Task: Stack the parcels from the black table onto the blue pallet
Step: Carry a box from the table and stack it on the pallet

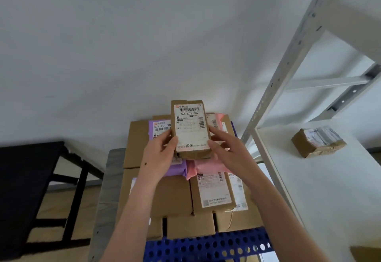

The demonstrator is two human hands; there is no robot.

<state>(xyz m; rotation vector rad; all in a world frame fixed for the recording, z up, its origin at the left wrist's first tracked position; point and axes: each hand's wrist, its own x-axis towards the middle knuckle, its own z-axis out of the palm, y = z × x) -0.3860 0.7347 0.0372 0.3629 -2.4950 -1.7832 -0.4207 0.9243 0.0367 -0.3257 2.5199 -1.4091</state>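
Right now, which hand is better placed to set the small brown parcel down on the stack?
Probably left: the left hand wraps a lower corner of the small brown parcel; the right hand only pinches its side.

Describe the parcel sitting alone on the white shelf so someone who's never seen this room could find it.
Look right of the blue pallet to the grey metal rack. On its white shelf board lies one small brown cardboard parcel with a pale label on top and shiny tape around it. Unlike the stacked parcels, it sits alone with nothing touching it.
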